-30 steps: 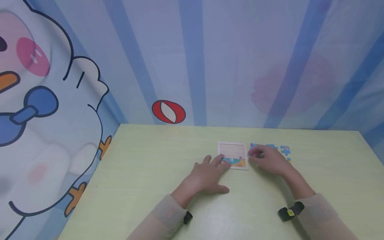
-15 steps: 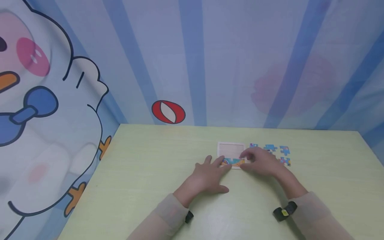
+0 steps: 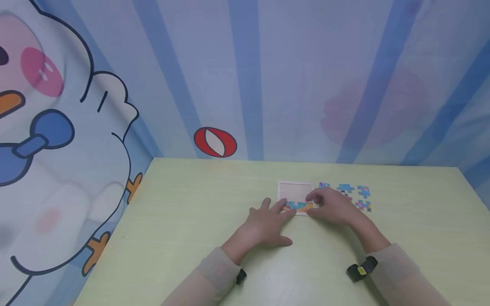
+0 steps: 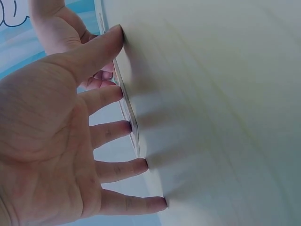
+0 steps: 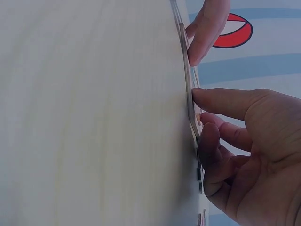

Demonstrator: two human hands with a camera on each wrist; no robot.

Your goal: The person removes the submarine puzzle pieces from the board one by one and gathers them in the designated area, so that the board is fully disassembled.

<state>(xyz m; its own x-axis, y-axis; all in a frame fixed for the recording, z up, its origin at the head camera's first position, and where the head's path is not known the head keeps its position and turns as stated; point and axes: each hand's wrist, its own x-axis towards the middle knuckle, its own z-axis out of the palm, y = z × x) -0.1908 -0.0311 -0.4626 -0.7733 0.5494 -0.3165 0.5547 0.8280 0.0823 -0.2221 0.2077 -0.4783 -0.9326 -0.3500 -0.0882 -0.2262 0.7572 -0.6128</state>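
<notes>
A small square puzzle tray (image 3: pixel 295 182) with a pale rim lies on the table, its lower row filled with blue and orange pieces. My left hand (image 3: pixel 268 223) is spread over its lower left, fingertips at the rim and the lower row. In the left wrist view the fingers (image 4: pixel 109 134) are straight. My right hand (image 3: pixel 332 205) has thumb and forefinger around the lower right puzzle piece (image 3: pixel 309 205) in the tray. The right wrist view shows the thumb (image 5: pixel 221 100) against the tray's near edge and the other fingers curled; part of that piece is hidden.
Several loose blue puzzle pieces (image 3: pixel 363 191) lie right of the tray, partly behind the right hand. The pale table (image 3: pixel 183 204) ends at a blue striped backdrop (image 3: pixel 291 85) printed with cartoon figures.
The right hand has moved left from beside the tray onto its lower right corner, then stayed there. More loose pieces show behind it. The left hand has barely moved.
</notes>
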